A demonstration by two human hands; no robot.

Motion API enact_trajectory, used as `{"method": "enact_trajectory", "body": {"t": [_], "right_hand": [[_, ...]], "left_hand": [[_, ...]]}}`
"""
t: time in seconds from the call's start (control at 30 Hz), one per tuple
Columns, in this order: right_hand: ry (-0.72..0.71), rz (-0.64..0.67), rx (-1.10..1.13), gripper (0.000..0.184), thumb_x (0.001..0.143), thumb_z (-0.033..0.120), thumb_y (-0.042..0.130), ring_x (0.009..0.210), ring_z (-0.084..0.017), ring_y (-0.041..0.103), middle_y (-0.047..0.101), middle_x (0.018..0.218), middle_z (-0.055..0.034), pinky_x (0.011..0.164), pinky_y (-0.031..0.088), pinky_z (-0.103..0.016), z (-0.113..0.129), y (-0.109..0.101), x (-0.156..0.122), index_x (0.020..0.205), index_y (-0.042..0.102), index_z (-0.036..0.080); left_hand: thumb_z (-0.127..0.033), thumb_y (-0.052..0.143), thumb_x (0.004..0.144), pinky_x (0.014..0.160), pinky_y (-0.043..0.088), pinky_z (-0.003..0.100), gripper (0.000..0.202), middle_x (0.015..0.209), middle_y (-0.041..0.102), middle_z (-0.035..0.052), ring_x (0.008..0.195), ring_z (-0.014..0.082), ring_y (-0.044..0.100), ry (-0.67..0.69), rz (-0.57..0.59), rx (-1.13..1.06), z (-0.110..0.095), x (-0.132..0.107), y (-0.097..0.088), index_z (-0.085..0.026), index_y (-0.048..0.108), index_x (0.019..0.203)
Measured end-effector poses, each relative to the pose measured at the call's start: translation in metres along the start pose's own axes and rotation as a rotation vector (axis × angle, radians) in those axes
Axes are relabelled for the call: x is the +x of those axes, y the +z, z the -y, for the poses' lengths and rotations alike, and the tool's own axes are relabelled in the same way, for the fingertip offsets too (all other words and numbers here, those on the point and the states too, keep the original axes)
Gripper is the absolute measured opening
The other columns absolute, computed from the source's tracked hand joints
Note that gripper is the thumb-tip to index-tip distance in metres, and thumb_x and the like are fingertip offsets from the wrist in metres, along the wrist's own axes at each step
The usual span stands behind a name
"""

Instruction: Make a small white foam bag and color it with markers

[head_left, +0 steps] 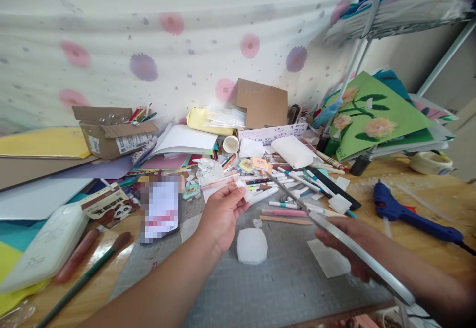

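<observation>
Over the middle of the desk, my left hand (225, 214) is closed in a pinch on a small white piece (244, 191) that looks like thin paper or padding. My right hand (347, 248), blurred, is wrapped round a long silver metal tool (357, 251). Its narrow, darker end points up and left, a little to the right of my left hand and apart from it. A white rounded, padded-looking piece (252, 246) lies on the grey cutting mat (282, 293) between my hands. Beneath my right hand is a flat white paper piece (329, 258).
Pens and markers (293, 204) clutter the mat's far side. A blue glue gun (414, 214) lies at the right, near a tape roll (431, 162). To the left are a phone (161, 206), a brush (85, 276) and a white case (46, 246). A cardboard box (111, 132) stands behind.
</observation>
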State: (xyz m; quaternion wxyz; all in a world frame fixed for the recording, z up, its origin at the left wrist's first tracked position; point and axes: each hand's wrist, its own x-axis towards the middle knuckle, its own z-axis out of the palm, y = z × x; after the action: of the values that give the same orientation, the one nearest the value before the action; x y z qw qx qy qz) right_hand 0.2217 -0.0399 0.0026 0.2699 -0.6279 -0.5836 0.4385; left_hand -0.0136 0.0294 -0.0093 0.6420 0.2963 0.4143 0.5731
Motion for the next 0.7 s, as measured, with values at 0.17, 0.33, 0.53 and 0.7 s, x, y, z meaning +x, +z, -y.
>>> {"method": "enact_trajectory", "body": {"t": [0.17, 0.33, 0.53, 0.7], "right_hand": [[0.084, -0.061, 0.081, 0.044, 0.082, 0.063, 0.050, 0.032, -0.009, 0.043, 0.041, 0.040, 0.0076, 0.038, 0.036, -0.021, -0.007, -0.007, 0.016, 0.071, 0.053, 0.020], [-0.120, -0.063, 0.236, 0.043, 0.080, 0.062, 0.055, 0.043, -0.011, 0.051, 0.045, 0.045, 0.0079, 0.048, 0.045, -0.024, 0.005, 0.012, 0.006, 0.082, 0.054, 0.019], [-0.138, -0.022, 0.384, 0.031, 0.076, 0.044, 0.069, 0.044, -0.007, 0.049, 0.052, 0.048, 0.0066, 0.043, 0.036, -0.017, 0.034, 0.024, 0.004, 0.076, 0.055, 0.017], [-0.028, 0.001, 0.384, 0.019, 0.070, 0.025, 0.070, 0.042, -0.006, 0.046, 0.051, 0.048, 0.0076, 0.041, 0.034, -0.016, 0.047, 0.033, 0.006, 0.070, 0.053, 0.016]], "left_hand": [[-0.024, 0.081, 0.063, 0.065, 0.050, 0.026, 0.020, 0.068, 0.066, 0.0023, 0.063, 0.0120, 0.060, -0.053, 0.119, 0.081, 0.001, -0.001, 0.001, -0.014, 0.064, 0.064], [-0.024, 0.080, 0.064, 0.065, 0.049, 0.028, 0.020, 0.068, 0.067, 0.0050, 0.062, 0.0149, 0.060, -0.139, 0.354, 0.115, -0.005, -0.014, 0.007, -0.015, 0.062, 0.063], [-0.027, 0.075, 0.071, 0.061, 0.040, 0.024, 0.016, 0.069, 0.065, 0.0032, 0.063, 0.0134, 0.055, -0.158, 0.566, 0.367, -0.002, -0.028, 0.007, -0.016, 0.064, 0.067], [-0.029, 0.074, 0.071, 0.058, 0.035, 0.023, 0.019, 0.063, 0.057, -0.0007, 0.061, 0.0120, 0.048, -0.096, 0.589, 0.532, 0.001, -0.028, 0.004, -0.016, 0.062, 0.065]]}}
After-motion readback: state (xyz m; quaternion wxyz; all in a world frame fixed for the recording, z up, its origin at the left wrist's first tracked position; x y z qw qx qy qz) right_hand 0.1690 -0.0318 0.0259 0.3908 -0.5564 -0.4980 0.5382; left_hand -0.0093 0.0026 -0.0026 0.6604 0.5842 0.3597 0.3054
